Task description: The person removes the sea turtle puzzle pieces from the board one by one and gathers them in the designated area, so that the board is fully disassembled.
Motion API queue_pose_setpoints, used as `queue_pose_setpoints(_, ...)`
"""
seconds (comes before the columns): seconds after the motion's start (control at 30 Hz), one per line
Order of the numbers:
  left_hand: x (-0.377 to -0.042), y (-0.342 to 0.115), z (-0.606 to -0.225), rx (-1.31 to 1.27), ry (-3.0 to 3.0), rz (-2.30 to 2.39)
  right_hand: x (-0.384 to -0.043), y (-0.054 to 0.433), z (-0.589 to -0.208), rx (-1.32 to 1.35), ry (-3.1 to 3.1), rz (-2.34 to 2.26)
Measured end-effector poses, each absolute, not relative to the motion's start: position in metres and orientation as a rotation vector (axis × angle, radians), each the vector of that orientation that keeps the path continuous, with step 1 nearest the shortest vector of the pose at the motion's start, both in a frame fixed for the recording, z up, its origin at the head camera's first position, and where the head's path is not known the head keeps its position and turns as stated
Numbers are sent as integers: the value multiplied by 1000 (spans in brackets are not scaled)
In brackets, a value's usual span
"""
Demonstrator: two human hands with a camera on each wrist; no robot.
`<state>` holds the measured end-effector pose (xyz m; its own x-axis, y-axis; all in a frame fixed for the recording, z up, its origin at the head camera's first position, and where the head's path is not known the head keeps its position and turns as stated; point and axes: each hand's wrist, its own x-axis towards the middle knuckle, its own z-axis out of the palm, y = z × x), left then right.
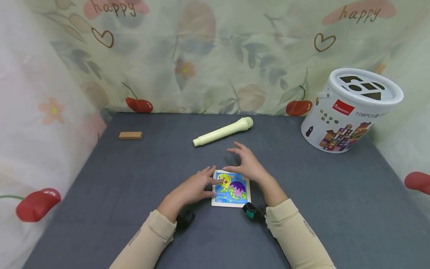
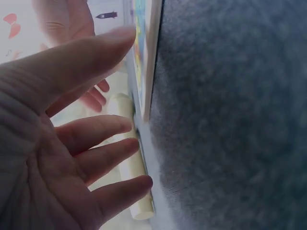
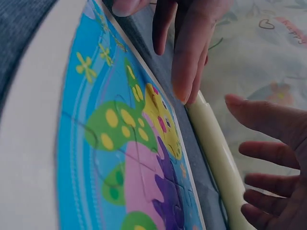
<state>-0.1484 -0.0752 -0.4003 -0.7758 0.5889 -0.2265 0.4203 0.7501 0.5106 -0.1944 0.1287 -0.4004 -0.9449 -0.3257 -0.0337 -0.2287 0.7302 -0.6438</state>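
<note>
A square jigsaw puzzle [image 1: 231, 191] with a light frame lies flat on the dark table; its picture is a yellow, green and purple turtle on blue. My left hand [image 1: 195, 187] is at its left edge, fingers spread, the index finger reaching over the picture. Above the far right part of the puzzle, my right hand [image 1: 248, 164] has its thumb and fingers apart, holding nothing. In the right wrist view the puzzle [image 3: 136, 158] appears close up with its pieces fitted together. The left wrist view shows the left palm [image 2: 53, 143] beside the puzzle's edge [image 2: 149, 62], gripping nothing.
Beyond the hands lies a pale yellow toy microphone [image 1: 223, 132]. A small wooden block [image 1: 130, 135] is at the far left. At the far right stands a white block bucket [image 1: 349, 116] with shaped holes in its lid. Patterned cloth [image 1: 215, 56] hangs behind the table.
</note>
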Motion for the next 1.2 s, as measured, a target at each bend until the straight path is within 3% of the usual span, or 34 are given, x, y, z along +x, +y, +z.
queue_pose_setpoints(1.2, -147, -75, -407, 794, 2506, 667, -184, 113, -413, -678, 2650, -958)
